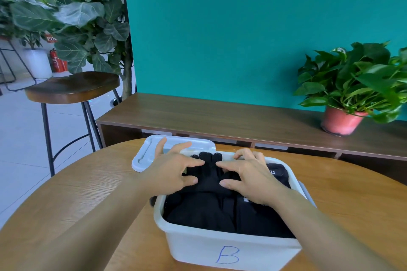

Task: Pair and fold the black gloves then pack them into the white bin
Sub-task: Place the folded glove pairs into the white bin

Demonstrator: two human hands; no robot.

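Centrally, white bin (231, 246) sits on wood tbl (77, 178), teal wall (220, 28) behind.

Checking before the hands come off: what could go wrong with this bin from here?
1. The top black glove hangs its fingertips over the far rim of the white bin; they could get pinched when the lid goes on.
2. The packed gloves sit near rim height under the left hand and right hand; once released, they may spring up.
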